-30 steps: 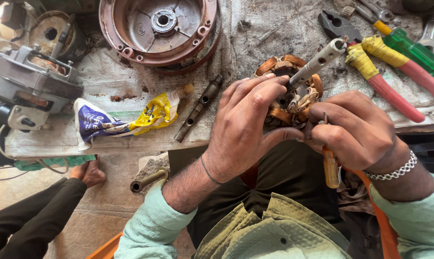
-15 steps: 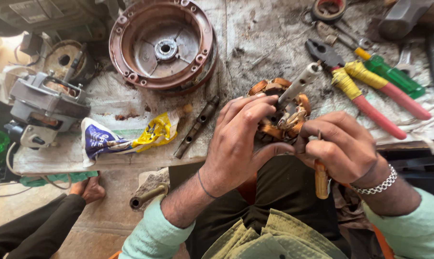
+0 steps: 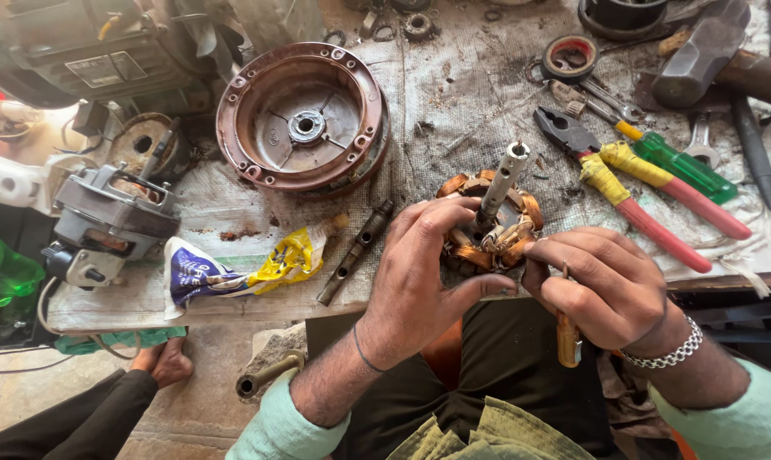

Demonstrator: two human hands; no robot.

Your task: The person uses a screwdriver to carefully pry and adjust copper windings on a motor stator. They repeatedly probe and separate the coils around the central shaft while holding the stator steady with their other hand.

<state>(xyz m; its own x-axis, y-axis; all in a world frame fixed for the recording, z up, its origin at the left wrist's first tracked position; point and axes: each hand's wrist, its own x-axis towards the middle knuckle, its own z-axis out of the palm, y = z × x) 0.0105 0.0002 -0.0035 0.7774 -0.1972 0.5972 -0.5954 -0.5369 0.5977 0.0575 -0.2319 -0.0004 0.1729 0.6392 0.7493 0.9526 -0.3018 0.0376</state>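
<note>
Armature (image 3: 488, 226) with copper windings and a pale steel shaft sat at the near edge of the workbench (image 3: 454, 102), gripped by both hands. Left hand (image 3: 420, 273) wrapped around its near side, fingers curled over the coils and thumb under. Right hand (image 3: 603, 285) pinched the winding edge while clenched on a wooden-handled tool (image 3: 568, 336) pointing down. The piece appeared dense and rigid in its core, yet its fine wire looked fragile; the shaft or the iron body seemed the safer hold. Red-handled pliers (image 3: 632, 192) lay just right of it, a green-handled screwdriver (image 3: 679, 166) beyond. A slotted metal bar (image 3: 356, 253) and crumpled wrapper (image 3: 241, 268) lay left, a rusty round housing (image 3: 304, 119) behind; a hammer (image 3: 709, 55) rested well apart.
</note>
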